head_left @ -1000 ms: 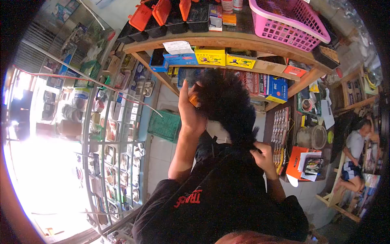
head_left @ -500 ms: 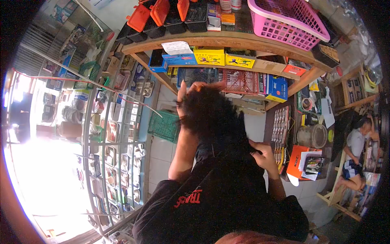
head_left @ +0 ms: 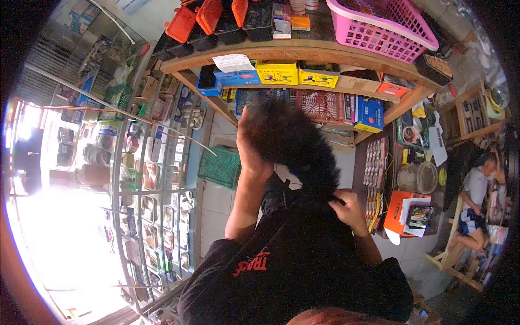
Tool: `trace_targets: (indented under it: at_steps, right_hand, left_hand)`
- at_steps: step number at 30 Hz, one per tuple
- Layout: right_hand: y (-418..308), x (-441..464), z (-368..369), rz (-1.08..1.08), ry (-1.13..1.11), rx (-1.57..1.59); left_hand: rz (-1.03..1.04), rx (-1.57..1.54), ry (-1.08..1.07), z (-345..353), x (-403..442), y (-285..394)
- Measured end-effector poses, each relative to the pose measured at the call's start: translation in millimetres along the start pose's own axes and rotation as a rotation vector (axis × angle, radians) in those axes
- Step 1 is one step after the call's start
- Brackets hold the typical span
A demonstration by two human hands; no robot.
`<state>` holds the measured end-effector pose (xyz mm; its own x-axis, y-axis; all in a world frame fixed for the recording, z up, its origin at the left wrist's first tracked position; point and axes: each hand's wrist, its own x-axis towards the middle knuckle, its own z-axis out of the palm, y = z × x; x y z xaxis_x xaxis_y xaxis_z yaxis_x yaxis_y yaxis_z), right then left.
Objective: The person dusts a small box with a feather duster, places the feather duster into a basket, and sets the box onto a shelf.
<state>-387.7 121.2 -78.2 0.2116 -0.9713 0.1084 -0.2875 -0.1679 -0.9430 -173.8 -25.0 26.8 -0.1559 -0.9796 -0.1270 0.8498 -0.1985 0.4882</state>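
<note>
From here, R hand (head_left: 350,209) pinches the dark fluffy bundle (head_left: 295,138) low; L hand (head_left: 252,154) up top, openness/grip hidden, can't tell. Prob. mid-handling; next move needs R steady.

You've 1 pink basket (head_left: 382,35) as ref. To its L: 3 orange lids (head_left: 210,17) & 2 white containers (head_left: 297,6), tops cut off. Below-L of it: 2 yellow boxes (head_left: 277,74), 1 red tray (head_left: 319,104), 1 blue tray (head_left: 252,99), 1 green crate (head_left: 216,167), your 2 hands (head_left: 252,154) w/ 1 black fluffy item (head_left: 295,138). Below it: 1 blue 3M box (head_left: 371,115), 1 orange-red box (head_left: 395,88). Lower R of it: 1 other person (head_left: 474,187).
</note>
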Motion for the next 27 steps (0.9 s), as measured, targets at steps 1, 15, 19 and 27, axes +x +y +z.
trace_targets:
  at_steps: [1,15,19,27]
  right_hand:
    - [-0.2,0.4,-0.6,-0.019,-0.057,-0.023]
    - [-15.0,8.0,-6.1,0.014,-0.032,0.007]
    - [-14.8,5.8,-5.6,0.162,-0.018,0.044]
    - [-4.4,4.7,-7.1,0.218,0.049,0.166]
  left_hand:
    - [0.003,-0.031,-0.013,4.2,-3.4,0.1]
    - [-0.004,0.033,0.096,1.6,-3.5,0.3]
    - [0.040,0.140,-0.034,-13.9,-0.4,-3.4]
    - [0.082,0.187,0.220,-0.5,-3.3,2.0]
